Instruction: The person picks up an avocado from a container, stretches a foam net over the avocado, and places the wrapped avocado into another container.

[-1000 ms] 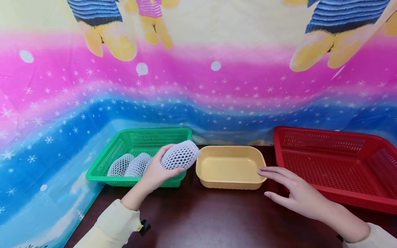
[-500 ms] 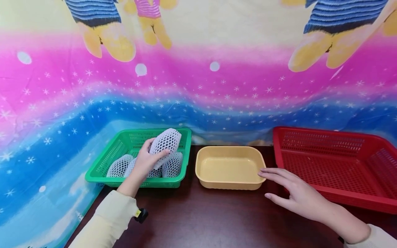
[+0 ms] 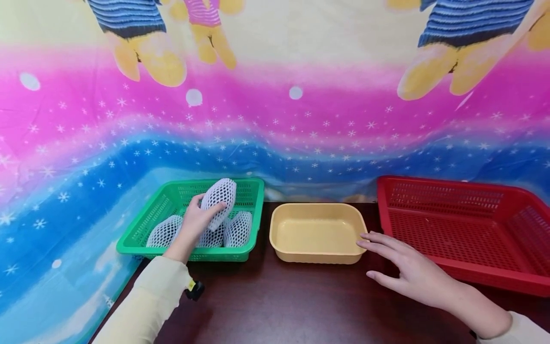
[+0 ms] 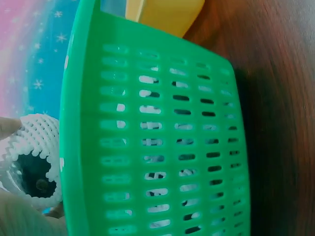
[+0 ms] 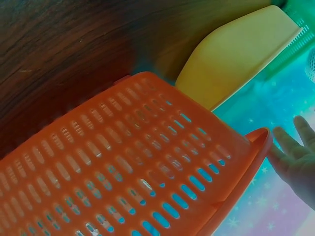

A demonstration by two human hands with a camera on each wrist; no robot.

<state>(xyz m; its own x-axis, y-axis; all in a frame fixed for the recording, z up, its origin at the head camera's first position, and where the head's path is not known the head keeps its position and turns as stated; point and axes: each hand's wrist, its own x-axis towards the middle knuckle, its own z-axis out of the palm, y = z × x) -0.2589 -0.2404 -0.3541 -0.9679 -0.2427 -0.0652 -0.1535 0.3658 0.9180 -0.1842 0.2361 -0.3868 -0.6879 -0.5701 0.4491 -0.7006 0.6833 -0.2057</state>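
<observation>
My left hand [image 3: 194, 224] holds a white foam fruit net [image 3: 221, 200] over the green basket [image 3: 129, 250], thumb on its near side. Through the net's open end, the left wrist view shows a dark, shiny, rounded thing [image 4: 32, 169] inside. Several similar white foam nets [image 3: 238, 229] lie in the basket below, partly hidden by my hand and forearm. My right hand [image 3: 412, 272] has its fingers extended, fingertips at the right rim of the yellow tub [image 3: 318, 258], with nothing in its grasp.
A large red basket [image 3: 494, 272] stands to the right, behind my right hand. The yellow tub sits between the two baskets on a dark brown table [image 3: 292, 306]. A printed cloth [image 3: 275, 119] hangs close behind all three containers.
My left hand has moved left with the held foam net, from beside the yellow tub to over the green basket, uncovering nets at its right side. My right hand stays nearly still.
</observation>
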